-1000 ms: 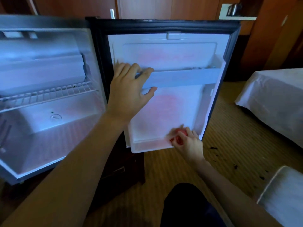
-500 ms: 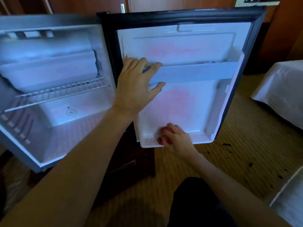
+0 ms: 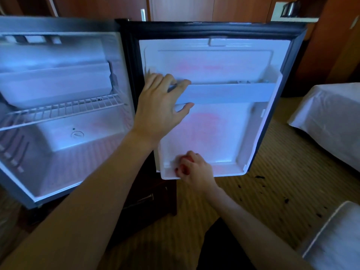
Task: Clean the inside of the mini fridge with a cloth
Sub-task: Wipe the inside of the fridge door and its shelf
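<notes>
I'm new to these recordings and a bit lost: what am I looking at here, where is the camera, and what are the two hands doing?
No machine here: a person wears a camera on the head, looking down at their own arms. In front stands an open mini fridge with a wire shelf; its door is swung open to the right. The left hand grips the door's shelf rail, fingers over it and thumb under. The right hand presses a red cloth, mostly hidden in the fingers, into the door's bottom ledge. Beyond lie a striped carpet and white bedding.
</notes>
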